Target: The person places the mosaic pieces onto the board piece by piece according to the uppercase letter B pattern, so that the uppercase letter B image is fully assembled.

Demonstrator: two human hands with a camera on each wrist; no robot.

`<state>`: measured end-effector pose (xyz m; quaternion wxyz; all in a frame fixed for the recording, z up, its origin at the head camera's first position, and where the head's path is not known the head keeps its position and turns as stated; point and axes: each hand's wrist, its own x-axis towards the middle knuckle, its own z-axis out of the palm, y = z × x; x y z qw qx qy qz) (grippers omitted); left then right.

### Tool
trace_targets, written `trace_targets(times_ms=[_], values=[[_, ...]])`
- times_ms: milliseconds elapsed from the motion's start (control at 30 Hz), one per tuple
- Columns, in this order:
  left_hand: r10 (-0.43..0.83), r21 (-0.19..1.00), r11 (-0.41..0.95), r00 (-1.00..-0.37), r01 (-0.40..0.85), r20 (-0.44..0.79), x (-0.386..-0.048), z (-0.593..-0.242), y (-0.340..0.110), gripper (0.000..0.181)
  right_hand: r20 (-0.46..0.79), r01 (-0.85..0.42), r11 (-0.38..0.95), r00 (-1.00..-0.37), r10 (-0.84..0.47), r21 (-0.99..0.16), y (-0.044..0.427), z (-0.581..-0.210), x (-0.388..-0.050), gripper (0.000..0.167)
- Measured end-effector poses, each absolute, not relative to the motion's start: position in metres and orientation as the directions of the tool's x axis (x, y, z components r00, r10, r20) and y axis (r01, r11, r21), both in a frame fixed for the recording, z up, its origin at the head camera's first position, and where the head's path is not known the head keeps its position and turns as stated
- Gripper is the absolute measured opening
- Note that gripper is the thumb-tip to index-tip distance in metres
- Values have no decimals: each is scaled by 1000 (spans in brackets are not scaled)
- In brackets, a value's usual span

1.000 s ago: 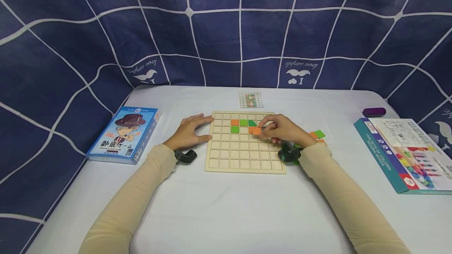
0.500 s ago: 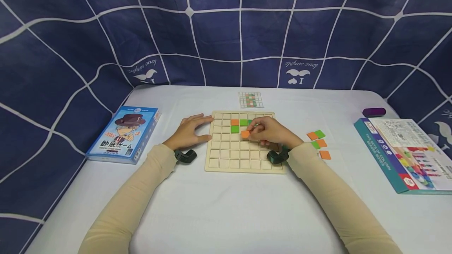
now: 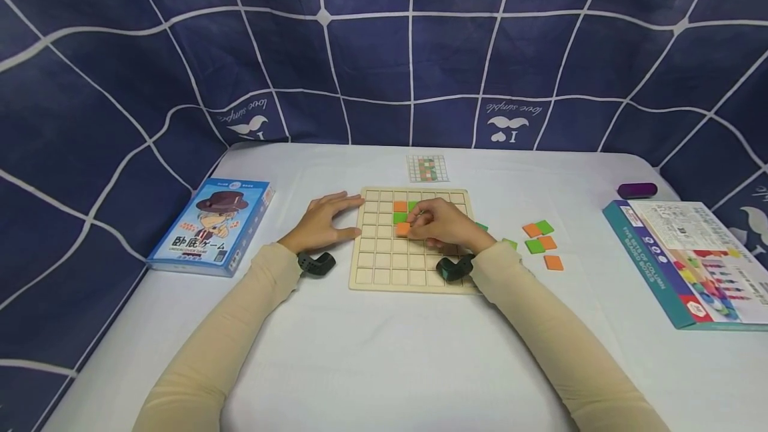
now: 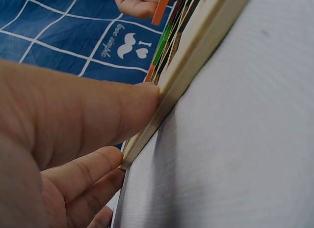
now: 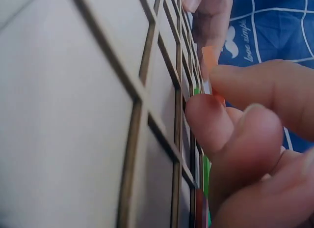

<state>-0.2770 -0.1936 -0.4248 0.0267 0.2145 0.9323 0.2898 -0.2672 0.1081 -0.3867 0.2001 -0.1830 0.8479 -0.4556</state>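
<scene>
A wooden grid board (image 3: pixel 382 262) lies on the white table. My right hand (image 3: pixel 445 224) is over it and pinches a square orange tile (image 3: pixel 403 229) between thumb and fingers. In the right wrist view that orange tile (image 5: pixel 208 56) stands tilted above the grid. Next to it on the board lie a green tile (image 3: pixel 399 218) and another orange tile (image 3: pixel 400 206); further tiles are partly hidden by my right hand. Fingers spread, my left hand (image 3: pixel 323 224) touches the board's left edge. In the left wrist view its thumb (image 4: pixel 132 107) presses the wooden rim.
Several loose green and orange tiles (image 3: pixel 553 263) lie right of the board. Behind it is a small pattern card (image 3: pixel 427 169). A blue game box (image 3: pixel 210 225) stands left; a teal-edged box (image 3: pixel 696 265) and a purple oblong object (image 3: pixel 637 190) are right.
My right hand has moved left across the board with the orange tile, from the right-hand columns to just below the green tile. The left hand has stayed at the board's edge.
</scene>
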Motion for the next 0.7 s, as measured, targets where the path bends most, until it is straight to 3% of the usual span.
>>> trace_targets(times_ms=[700], values=[[422, 558, 734, -904, 388, 73, -276, -422, -193, 71, -190, -139, 588, -867, -461, -797, 96, -386, -264, 22]])
